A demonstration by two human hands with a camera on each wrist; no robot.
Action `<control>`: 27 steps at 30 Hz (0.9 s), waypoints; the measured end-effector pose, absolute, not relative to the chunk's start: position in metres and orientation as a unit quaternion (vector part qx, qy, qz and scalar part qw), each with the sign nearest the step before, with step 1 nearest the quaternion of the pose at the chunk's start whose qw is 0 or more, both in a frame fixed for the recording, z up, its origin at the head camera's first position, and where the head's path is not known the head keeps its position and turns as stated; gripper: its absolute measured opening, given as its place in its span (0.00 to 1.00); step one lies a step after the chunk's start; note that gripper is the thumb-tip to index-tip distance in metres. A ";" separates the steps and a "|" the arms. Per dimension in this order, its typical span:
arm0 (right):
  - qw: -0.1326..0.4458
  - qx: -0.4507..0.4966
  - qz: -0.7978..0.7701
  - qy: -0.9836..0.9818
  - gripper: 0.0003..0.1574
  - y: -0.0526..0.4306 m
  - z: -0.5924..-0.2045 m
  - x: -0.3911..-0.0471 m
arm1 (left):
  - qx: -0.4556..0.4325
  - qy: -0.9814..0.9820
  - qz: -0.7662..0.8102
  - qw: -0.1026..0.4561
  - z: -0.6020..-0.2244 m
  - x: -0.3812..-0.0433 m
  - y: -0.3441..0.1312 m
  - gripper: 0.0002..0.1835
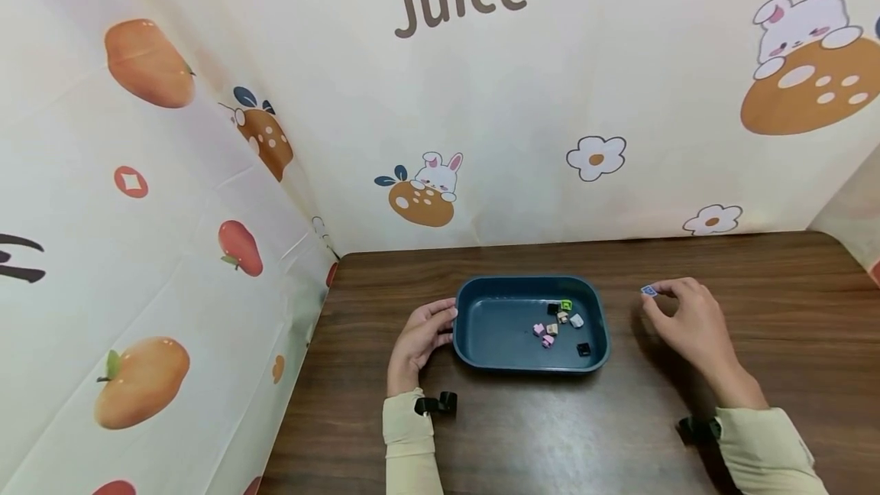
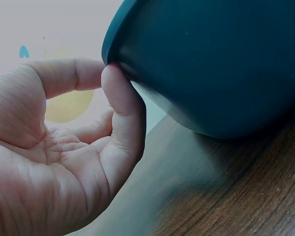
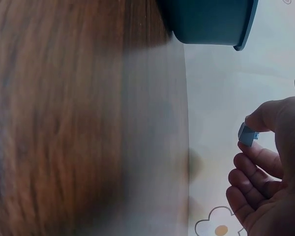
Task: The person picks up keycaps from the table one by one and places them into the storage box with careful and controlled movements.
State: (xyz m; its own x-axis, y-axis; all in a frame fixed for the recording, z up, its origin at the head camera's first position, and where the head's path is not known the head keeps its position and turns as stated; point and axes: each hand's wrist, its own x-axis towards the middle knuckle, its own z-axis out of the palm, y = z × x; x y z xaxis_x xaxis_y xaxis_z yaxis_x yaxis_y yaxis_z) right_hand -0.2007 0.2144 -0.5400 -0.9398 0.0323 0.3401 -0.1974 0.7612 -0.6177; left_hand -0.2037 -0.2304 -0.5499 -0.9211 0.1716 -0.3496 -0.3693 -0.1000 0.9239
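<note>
A dark teal rectangular tray (image 1: 495, 331) stands on the table with several small toy building blocks in its right half. Among them are a green block (image 1: 566, 304), a black block (image 1: 583, 349), a pink block (image 1: 548, 341) and a whitish block (image 1: 577, 321). At the tray's left end, my left hand (image 1: 418, 338) pinches the rim between thumb and fingers. To the right of the tray, raised above the table, my right hand (image 1: 696, 331) holds a small blue-grey building block (image 3: 246, 134) between thumb and index finger. Its other fingers are curled, away from the block.
The brown wooden table (image 1: 522, 434) meets a pale printed cloth (image 1: 522, 98) along its back edge. More of this cloth hangs on the left side. Each wrist carries a black strap, the left strap (image 1: 436, 404) lying over the sleeve.
</note>
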 end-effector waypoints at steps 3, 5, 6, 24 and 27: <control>0.171 0.044 0.343 -0.923 0.17 0.213 -0.539 -0.201 | -0.076 0.645 0.738 0.185 -0.550 -0.205 -0.230 0.25; 0.171 0.043 0.343 -0.923 0.17 0.213 -0.539 -0.200 | -0.075 0.645 0.738 0.185 -0.549 -0.205 -0.231 0.25; 0.170 0.043 0.343 -0.923 0.17 0.213 -0.538 -0.200 | -0.075 0.645 0.738 0.186 -0.549 -0.205 -0.231 0.25; 0.171 0.051 0.349 -0.920 0.14 0.204 -0.538 -0.193 | -0.071 0.646 0.738 0.181 -0.551 -0.203 -0.231 0.24; 0.175 0.055 0.350 -0.918 0.13 0.202 -0.538 -0.193 | -0.071 0.644 0.740 0.180 -0.550 -0.202 -0.231 0.23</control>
State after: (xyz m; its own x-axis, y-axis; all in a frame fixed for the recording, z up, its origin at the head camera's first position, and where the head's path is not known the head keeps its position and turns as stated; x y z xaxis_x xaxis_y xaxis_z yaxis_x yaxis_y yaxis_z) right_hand -0.1932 0.2022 -0.5377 -0.9324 0.0214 0.3609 -0.2244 0.7484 -0.6241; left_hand -0.2025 -0.2309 -0.5498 -0.9250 0.1754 -0.3371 -0.3580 -0.1043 0.9279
